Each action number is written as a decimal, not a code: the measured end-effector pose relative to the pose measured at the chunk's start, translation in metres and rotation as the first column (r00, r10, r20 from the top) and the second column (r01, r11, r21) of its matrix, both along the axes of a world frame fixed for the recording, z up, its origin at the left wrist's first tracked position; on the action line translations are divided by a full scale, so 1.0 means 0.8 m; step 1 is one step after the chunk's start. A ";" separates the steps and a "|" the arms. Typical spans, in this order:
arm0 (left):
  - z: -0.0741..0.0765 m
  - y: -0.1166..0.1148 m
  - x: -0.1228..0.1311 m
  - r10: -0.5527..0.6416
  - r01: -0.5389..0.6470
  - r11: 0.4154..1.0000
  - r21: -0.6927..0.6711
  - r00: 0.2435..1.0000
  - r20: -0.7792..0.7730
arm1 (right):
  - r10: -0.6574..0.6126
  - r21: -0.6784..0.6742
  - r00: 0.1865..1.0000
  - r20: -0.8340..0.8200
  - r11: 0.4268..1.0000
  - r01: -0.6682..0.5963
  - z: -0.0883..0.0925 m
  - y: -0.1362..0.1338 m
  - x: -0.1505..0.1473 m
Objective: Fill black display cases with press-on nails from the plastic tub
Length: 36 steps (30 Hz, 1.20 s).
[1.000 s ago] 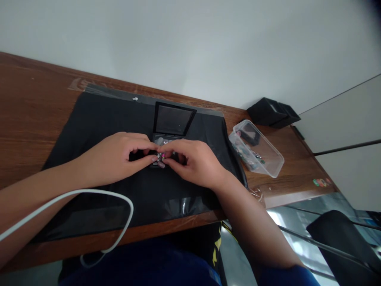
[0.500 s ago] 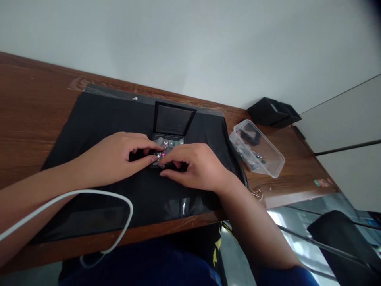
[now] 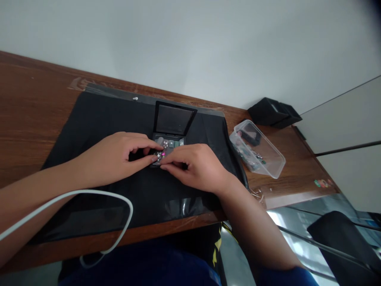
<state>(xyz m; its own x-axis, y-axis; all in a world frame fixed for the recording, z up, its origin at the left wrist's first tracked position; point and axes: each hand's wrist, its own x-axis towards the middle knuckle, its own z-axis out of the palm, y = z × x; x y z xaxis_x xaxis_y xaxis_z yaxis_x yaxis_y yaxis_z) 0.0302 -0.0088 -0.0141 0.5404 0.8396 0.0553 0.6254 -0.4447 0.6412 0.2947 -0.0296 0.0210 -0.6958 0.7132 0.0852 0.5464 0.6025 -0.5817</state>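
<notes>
A small black case (image 3: 156, 137) stands on the black mat with its see-through lid (image 3: 174, 119) raised. Pale and grey-green pieces (image 3: 172, 144) lie in rows inside it. At its near left part is a cluster of small shiny silver charms with a bright pink one (image 3: 163, 154). My left hand (image 3: 127, 153) has its thumb and forefinger closed about this cluster from the left. From the right, my right hand (image 3: 198, 165) reaches over the case, thumb and forefinger pinched at the cluster's edge. Whatever sits between those right fingertips is hidden.
A clear plastic tub (image 3: 257, 149) with small bagged items stands to the right on the wooden table (image 3: 26, 103). Black bins (image 3: 272, 112) sit behind it by the wall. A white cable (image 3: 98, 192) loops past my left forearm. A white scrap (image 3: 135, 98) lies at the mat's far edge.
My right thumb has moved up toward the forefinger, closing the gap into a pinch beside the charms. My left hand and the case stay about where they were.
</notes>
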 end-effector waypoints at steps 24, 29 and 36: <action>-0.001 -0.001 0.000 0.005 -0.005 1.000 -0.007 1.000 0.009 | -0.232 -0.105 0.971 0.051 0.966 0.236 0.007 0.010 0.007; 0.001 0.000 0.000 0.001 -0.001 1.000 -0.004 1.000 0.024 | -0.272 -0.083 0.958 0.089 0.957 0.279 0.011 0.011 0.013; 0.001 0.000 0.001 0.001 -0.001 1.000 0.008 1.000 0.025 | -0.267 -0.100 0.954 0.135 0.954 0.281 0.015 0.011 0.012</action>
<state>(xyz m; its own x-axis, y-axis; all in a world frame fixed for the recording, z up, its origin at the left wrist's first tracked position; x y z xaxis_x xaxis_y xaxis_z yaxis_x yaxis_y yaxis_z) 0.0306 -0.0090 -0.0137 0.5380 0.8395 0.0756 0.6097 -0.4495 0.6529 0.3046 -0.0210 0.0331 -0.4722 0.8777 -0.0813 0.7504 0.3518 -0.5596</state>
